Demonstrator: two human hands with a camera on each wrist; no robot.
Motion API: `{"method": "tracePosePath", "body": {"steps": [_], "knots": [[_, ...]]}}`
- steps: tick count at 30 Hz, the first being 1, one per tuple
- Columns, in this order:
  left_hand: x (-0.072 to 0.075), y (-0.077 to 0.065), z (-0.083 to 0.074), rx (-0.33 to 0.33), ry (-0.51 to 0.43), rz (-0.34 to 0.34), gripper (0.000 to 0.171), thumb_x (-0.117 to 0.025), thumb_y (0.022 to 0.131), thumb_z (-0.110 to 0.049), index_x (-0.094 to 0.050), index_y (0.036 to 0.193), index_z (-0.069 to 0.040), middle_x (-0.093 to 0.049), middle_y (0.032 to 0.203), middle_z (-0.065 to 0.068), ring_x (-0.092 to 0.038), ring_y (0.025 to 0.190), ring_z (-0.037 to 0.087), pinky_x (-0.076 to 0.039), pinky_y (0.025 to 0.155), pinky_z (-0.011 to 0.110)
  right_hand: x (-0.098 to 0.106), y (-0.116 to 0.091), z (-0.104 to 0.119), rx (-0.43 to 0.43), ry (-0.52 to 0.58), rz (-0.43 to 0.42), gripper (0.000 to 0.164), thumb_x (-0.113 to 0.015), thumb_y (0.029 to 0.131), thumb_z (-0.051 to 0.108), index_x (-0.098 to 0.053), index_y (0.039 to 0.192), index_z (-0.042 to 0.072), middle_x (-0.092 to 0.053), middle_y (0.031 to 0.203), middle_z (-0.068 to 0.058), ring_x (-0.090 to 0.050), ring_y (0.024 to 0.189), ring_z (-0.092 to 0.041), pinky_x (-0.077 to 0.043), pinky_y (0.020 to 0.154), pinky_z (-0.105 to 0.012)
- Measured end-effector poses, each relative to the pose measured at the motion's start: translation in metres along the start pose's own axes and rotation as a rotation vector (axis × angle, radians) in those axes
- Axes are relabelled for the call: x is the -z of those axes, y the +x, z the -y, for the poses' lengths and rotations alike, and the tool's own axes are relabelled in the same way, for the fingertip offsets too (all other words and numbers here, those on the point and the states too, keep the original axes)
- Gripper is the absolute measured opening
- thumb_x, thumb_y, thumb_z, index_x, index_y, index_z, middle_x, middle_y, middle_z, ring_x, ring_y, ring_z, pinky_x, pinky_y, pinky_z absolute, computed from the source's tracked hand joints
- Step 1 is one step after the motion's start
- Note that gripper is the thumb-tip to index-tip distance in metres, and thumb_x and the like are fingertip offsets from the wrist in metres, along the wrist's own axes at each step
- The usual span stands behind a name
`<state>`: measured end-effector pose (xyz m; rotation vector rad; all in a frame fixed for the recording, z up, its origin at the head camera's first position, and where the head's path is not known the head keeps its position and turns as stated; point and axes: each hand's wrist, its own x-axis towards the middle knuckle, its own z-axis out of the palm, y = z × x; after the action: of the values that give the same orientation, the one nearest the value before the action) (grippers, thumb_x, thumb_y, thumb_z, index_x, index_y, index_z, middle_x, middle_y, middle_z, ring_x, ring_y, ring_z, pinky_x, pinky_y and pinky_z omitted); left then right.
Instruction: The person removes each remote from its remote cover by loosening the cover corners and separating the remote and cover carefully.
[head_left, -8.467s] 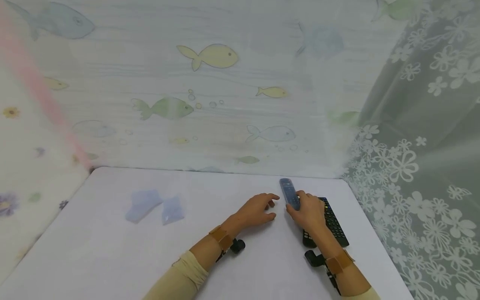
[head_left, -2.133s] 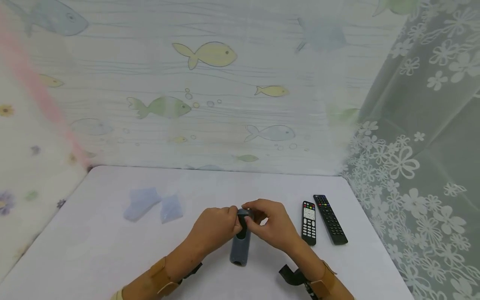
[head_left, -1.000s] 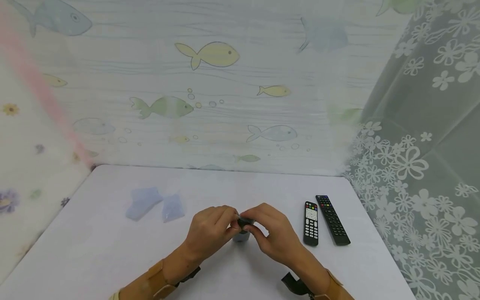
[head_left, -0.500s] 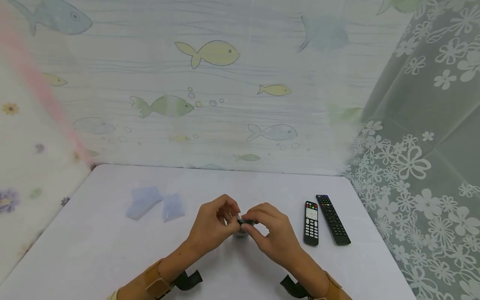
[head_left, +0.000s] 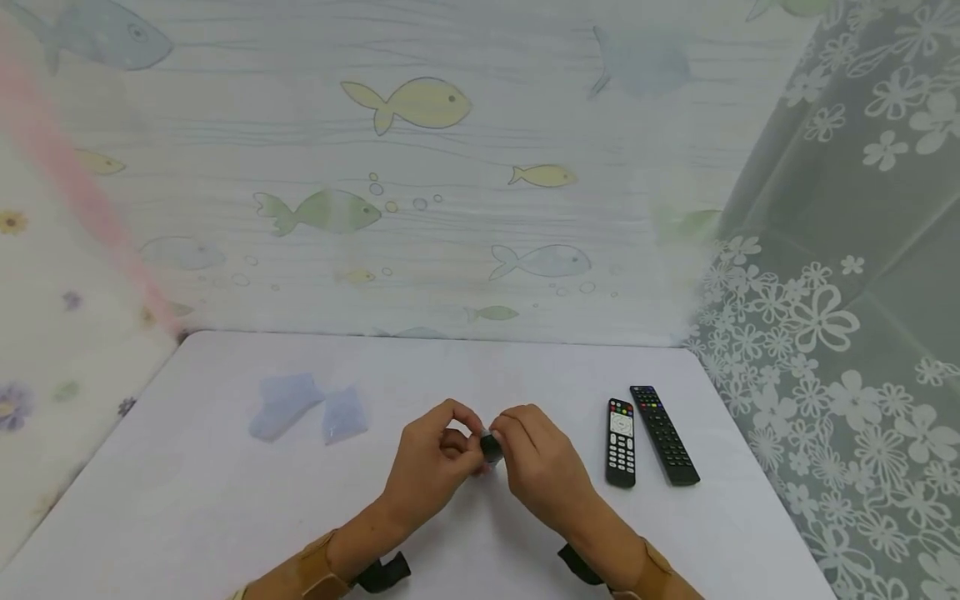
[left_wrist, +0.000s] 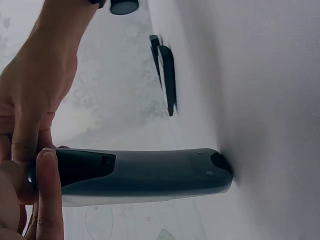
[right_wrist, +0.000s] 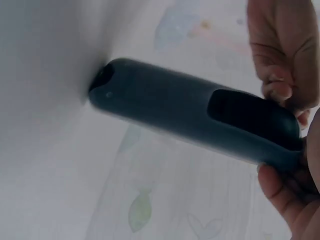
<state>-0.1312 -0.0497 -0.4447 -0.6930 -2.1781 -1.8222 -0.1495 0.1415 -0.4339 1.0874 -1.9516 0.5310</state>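
A remote control in a grey-blue sleeve is held upright at the middle of the table, its lower end against the white surface. Through an opening in the sleeve, a black part of the remote shows near the upper end. My left hand pinches this upper end from the left, thumb and forefinger at its edge. From the right, my right hand grips the same end with bent fingers. Some fingertips are hidden behind the remote.
Two bare black remotes, a shorter one and a longer one, lie side by side at the right of the table. Pale blue translucent packets lie at the left. A fish-print curtain hangs behind.
The sleeved remote came from the right side to the middle, then was tipped from lying toward me to upright. Over the last half second my right fingers shifted on its top edge.
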Motion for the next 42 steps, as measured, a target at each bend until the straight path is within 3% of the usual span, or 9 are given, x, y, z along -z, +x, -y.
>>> {"method": "tracePosePath", "body": {"steps": [8, 15, 19, 25, 31, 37, 42], "knots": [[-0.005, -0.002, -0.002, 0.023, 0.057, -0.002, 0.031, -0.064, 0.092, 0.013, -0.061, 0.106, -0.014, -0.070, 0.077, -0.004, -0.071, 0.059, 0.013, -0.062, 0.059, 0.031, 0.005, -0.001, 0.001, -0.222, 0.183, 0.106, 0.010, -0.054, 0.109, 0.003, -0.059, 0.100, 0.003, -0.059, 0.095, -0.001, -0.058, 0.083, -0.010, -0.052, 0.072, -0.018], [-0.006, -0.003, -0.001, -0.065, 0.182, 0.030, 0.035, -0.062, 0.092, 0.012, -0.061, 0.108, -0.019, -0.063, 0.081, -0.006, -0.064, 0.060, 0.000, -0.057, 0.057, 0.026, 0.015, 0.000, -0.006, -0.614, 0.672, 0.307, 0.016, -0.049, 0.112, 0.007, -0.058, 0.099, 0.011, -0.059, 0.096, 0.002, -0.055, 0.087, -0.012, -0.049, 0.076, -0.026], [-0.005, -0.001, 0.002, -0.121, 0.157, 0.042, 0.038, -0.062, 0.090, 0.016, -0.065, 0.106, -0.017, -0.062, 0.087, -0.004, -0.063, 0.060, 0.001, -0.057, 0.056, 0.024, 0.018, 0.000, -0.011, -0.720, 0.773, 0.339, 0.017, -0.051, 0.112, 0.013, -0.063, 0.101, 0.011, -0.064, 0.098, 0.001, -0.059, 0.092, -0.016, -0.051, 0.082, -0.028], [-0.003, 0.001, 0.008, -0.193, 0.096, -0.010, 0.039, -0.061, 0.091, 0.019, -0.070, 0.108, -0.015, -0.065, 0.100, 0.000, -0.064, 0.060, 0.002, -0.058, 0.054, 0.024, 0.019, 0.001, -0.013, -0.659, 0.710, 0.284, 0.005, -0.067, 0.106, 0.018, -0.070, 0.110, 0.016, -0.072, 0.105, 0.006, -0.069, 0.095, -0.014, -0.059, 0.089, -0.034], [0.001, 0.004, 0.016, -0.196, 0.068, -0.081, 0.033, -0.060, 0.098, 0.014, -0.072, 0.110, -0.014, -0.066, 0.100, 0.002, -0.066, 0.060, 0.004, -0.058, 0.054, 0.026, 0.012, -0.003, -0.015, -0.552, 0.599, 0.193, 0.030, -0.085, 0.091, 0.010, -0.071, 0.117, 0.015, -0.075, 0.112, 0.005, -0.072, 0.093, -0.011, -0.061, 0.090, -0.036], [0.004, 0.006, 0.021, -0.176, 0.057, -0.100, 0.034, -0.059, 0.098, 0.014, -0.071, 0.111, -0.014, -0.067, 0.101, 0.003, -0.067, 0.059, 0.007, -0.058, 0.053, 0.027, 0.005, -0.004, -0.018, -0.429, 0.531, 0.096, 0.030, -0.081, 0.090, -0.004, -0.077, 0.117, 0.010, -0.078, 0.112, 0.001, -0.076, 0.103, -0.017, -0.060, 0.091, -0.027], [0.005, 0.007, 0.021, -0.219, 0.076, -0.119, 0.037, -0.058, 0.091, 0.020, -0.070, 0.108, -0.011, -0.065, 0.103, 0.004, -0.068, 0.061, 0.006, -0.059, 0.055, 0.026, 0.001, -0.004, -0.017, -0.349, 0.451, 0.051, 0.035, -0.078, 0.088, -0.012, -0.078, 0.118, 0.006, -0.079, 0.111, -0.003, -0.077, 0.101, -0.018, -0.058, 0.090, -0.021]]}}
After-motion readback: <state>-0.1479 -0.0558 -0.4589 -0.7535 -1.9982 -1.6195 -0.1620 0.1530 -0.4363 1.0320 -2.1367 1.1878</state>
